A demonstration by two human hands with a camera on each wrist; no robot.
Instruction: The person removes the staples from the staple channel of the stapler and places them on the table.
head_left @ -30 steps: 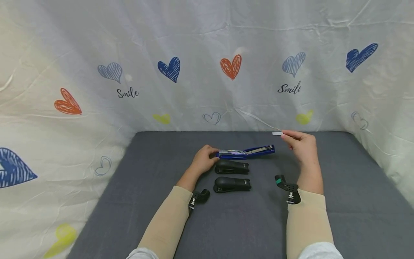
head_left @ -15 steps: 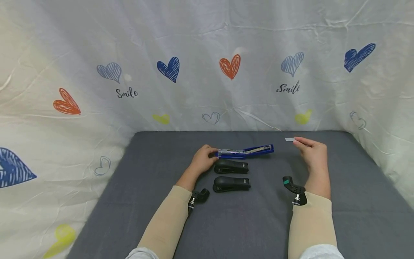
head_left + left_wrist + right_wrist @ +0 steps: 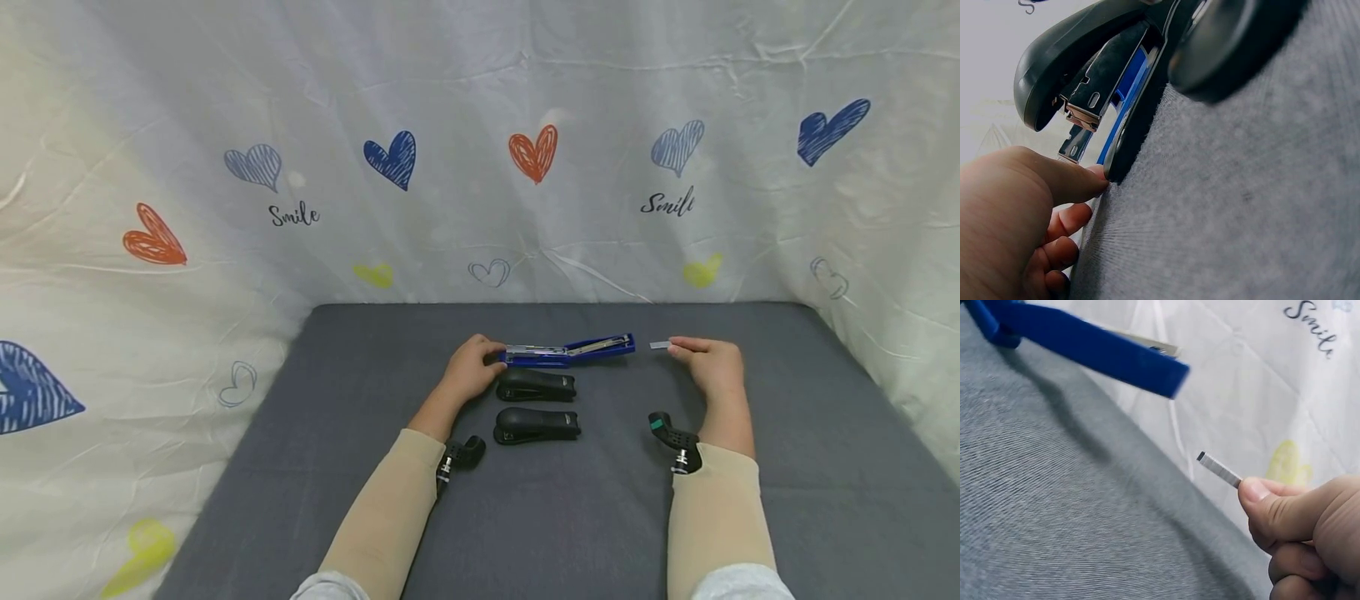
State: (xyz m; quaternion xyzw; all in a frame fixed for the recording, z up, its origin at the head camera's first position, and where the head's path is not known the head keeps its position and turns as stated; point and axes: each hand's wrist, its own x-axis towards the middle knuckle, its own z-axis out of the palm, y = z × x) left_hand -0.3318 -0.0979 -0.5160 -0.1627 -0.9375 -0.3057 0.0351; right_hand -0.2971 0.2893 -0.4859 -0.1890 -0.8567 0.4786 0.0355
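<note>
A blue stapler (image 3: 536, 362) lies opened out flat, its top swung to the right and its metal staple channel bare. My left hand (image 3: 471, 367) grips its left end between thumb and fingers. In the left wrist view the thumb is beside a black stapler's (image 3: 1060, 62) base, partly hiding the blue one. My right hand (image 3: 711, 365) pinches a strip of staples (image 3: 660, 345) by one end, thumb against forefinger. The strip (image 3: 1219, 469) points left, a short gap from the blue stapler's raised top (image 3: 1110, 350).
Two black staplers lie just in front of the blue one: the nearer to it (image 3: 537, 386) and another (image 3: 537, 425) closer to me. Grey cloth (image 3: 570, 525) covers the table. A white curtain (image 3: 450, 225) printed with hearts hangs behind its far edge.
My right hand with the staple strip first went right and toward me, then came back left and lower, level with the blue stapler. My left hand has stayed in place.
</note>
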